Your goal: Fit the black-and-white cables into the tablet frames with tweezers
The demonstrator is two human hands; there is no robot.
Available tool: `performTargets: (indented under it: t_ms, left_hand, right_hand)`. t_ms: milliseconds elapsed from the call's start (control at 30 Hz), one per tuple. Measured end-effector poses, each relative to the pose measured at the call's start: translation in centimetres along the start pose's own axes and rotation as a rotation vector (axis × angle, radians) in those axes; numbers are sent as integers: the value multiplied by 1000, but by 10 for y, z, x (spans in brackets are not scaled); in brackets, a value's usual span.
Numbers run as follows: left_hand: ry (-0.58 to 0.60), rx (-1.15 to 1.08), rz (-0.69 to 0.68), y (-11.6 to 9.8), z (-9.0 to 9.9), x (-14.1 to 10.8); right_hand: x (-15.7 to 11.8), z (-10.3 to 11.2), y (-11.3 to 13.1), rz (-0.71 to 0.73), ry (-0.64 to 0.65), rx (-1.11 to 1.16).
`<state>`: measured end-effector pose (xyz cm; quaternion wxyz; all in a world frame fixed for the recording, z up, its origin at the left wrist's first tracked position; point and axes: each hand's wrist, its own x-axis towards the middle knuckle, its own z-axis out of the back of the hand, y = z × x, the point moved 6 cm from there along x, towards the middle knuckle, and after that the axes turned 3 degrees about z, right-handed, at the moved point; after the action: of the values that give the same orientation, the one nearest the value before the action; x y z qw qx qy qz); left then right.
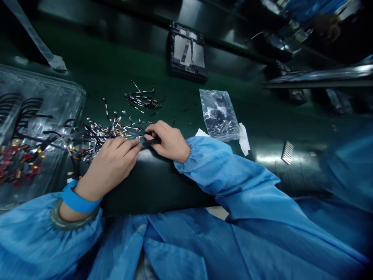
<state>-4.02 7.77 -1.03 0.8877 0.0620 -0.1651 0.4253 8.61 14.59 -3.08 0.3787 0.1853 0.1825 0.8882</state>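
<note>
Over the dark green table my left hand (113, 163) is closed, palm down, its fingers pressed together. At its fingertips shows the gold end of a small flex cable (139, 137), mostly hidden by the fingers. My right hand (170, 142) is closed around a slim black tool, apparently tweezers (151, 142), whose tip reaches the left fingertips. Just beyond the left hand lies a loose pile of short black-and-white flex cables (97, 134) with gold ends. A smaller bunch of similar cables (142, 100) lies farther back.
At left, a clear plastic tray (77, 93) holds black cables and red-and-gold parts. A black device housing (189, 52) stands at the back. Right of my right hand lie a clear plastic bag (220, 114) and white paper (244, 139). Another person's hand (328, 27) shows at upper right.
</note>
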Motion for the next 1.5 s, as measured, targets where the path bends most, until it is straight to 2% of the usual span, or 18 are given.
performTargets:
  t_ms: [300,433,533,633,767,833,933,1100,1167,1233,1300,1367,1433,1500]
  left_hand:
    - [2,4,1,0,0,1]
    - [6,-2,-5,0,-1,0]
    - [-7,-2,-9,0,0,-1]
    - [-6,-3,-10,0,0,-1]
    - [-5,-6,-11,0,0,0]
    - [-4,-4,-8,1,-1,0]
    - [16,1,3,1,-2,-1]
    - [37,-15,27,2,-3,-1]
    - [36,-26,24,2,-2,-1]
    - [33,-30,23,2,-2,-1]
    - [32,-28,22,2,-2,0]
    - [36,-23,21,2,-2,0]
    - [37,-25,21,2,-2,-1]
    - [35,-27,27,2,-2,-1]
  right_hand:
    - [-9,-13,6,230,137,-297]
    - [-7,-13,13,200,193,-311]
    - [-2,-5,11,130,225,-221]
    - [10,19,-13,2,130,-111]
    - [18,58,-74,-321,-92,-169]
    - [18,64,-96,-405,-98,-188]
    - [19,58,-110,-418,-76,-183]
    - [25,52,-100,-386,-120,-284]
    - [24,52,-87,-368,-98,-211]
    - [20,47,-69,-335,-5,-25]
    - [11,33,-46,-296,170,180]
    - [1,22,-28,-273,291,251]
    - [-6,17,-21,-288,291,180]
    - [-9,19,-25,-339,237,81]
